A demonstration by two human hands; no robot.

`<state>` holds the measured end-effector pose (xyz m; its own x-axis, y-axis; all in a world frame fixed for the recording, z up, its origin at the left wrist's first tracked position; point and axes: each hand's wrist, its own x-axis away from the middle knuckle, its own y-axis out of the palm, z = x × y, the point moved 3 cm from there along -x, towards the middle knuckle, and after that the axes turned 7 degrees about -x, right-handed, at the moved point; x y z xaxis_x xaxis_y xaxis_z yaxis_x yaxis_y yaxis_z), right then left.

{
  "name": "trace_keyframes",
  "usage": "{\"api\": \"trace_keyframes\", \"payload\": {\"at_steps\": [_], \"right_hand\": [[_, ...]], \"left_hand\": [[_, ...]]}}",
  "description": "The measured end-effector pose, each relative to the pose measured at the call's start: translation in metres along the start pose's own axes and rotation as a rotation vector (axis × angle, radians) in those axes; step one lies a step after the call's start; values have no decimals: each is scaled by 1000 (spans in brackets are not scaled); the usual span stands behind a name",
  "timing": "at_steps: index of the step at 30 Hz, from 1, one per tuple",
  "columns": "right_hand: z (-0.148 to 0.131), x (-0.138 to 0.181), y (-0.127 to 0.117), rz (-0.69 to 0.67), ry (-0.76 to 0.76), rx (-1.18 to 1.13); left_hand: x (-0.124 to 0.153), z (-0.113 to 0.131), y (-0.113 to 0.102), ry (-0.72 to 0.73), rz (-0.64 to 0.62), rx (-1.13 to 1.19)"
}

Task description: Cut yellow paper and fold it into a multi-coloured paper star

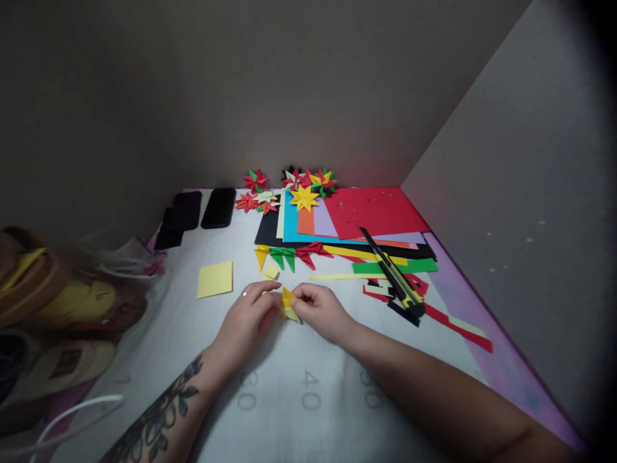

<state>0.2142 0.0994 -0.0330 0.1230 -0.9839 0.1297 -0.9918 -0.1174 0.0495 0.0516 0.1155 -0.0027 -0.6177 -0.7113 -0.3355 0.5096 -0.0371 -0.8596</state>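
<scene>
Between my two hands is a small folded yellow paper piece [288, 307] with pointed ends. My left hand [251, 307], a ring on one finger, grips its left side; my right hand [321, 308] pinches its right side between thumb and fingers. Just beyond lies a small pale yellow folded piece [271, 271]. In a row behind it are folded pointed pieces in yellow [261, 255], green [285, 257] and red [312, 254]. A pad of yellow square paper [214, 280] rests to the left of my hands.
Stacked coloured sheets [371, 209] lie at the back, with folded paper stars [304, 198] on and beside them. A box cutter [394, 276] lies at right among paper strips [457, 328]. A black phone [218, 208] sits back left; pots [72, 296] stand at far left.
</scene>
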Motion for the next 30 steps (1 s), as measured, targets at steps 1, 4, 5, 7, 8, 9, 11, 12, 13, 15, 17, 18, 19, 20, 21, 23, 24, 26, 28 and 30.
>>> {"api": "trace_keyframes", "payload": {"at_steps": [1,4,5,7,8,9,11,12,13,15,17,18,19,20,21,23,24,26,28,30], "right_hand": [[0,0,0,3,-3,9],[0,0,-1,22,-13,27],[0,0,-1,28,-16,29],[0,0,-1,41,-22,43],[1,0,-1,47,-26,56],[1,0,-1,50,-29,73],[1,1,1,45,-34,104],[2,1,1,39,-34,114],[2,2,2,33,-32,119],[2,2,3,41,-27,121],[2,1,2,53,-26,107],[2,1,2,53,-26,91],[1,1,3,48,-28,71],[1,1,3,41,-29,50],[1,1,3,34,-30,32],[1,1,4,32,-29,18],[1,1,4,39,-31,21],[1,1,4,65,-42,32],[0,1,3,99,-60,45],[-2,2,2,126,-80,67]], "left_hand": [[0,0,-1,-3,-3,17],[-2,2,-4,-34,-12,109],[-3,2,-4,-57,-17,154],[-4,2,-4,-123,-24,249],[-4,1,-3,-165,-25,290],[-4,1,-1,-208,-23,321],[-2,-1,2,-303,-12,359],[-2,-1,4,-349,-3,371],[-1,-2,5,-386,12,380],[0,-2,4,-403,41,389],[-1,0,2,-352,65,371],[-1,1,0,-321,75,357],[-1,1,-1,-301,89,347],[-2,1,-3,-296,105,345],[-2,1,-3,-302,125,351],[-2,0,-4,-332,161,373],[-2,-1,-4,-348,171,384],[-2,-1,-3,-379,172,399],[-2,-2,-2,-401,165,413],[-3,-2,-1,-415,155,433]]}}
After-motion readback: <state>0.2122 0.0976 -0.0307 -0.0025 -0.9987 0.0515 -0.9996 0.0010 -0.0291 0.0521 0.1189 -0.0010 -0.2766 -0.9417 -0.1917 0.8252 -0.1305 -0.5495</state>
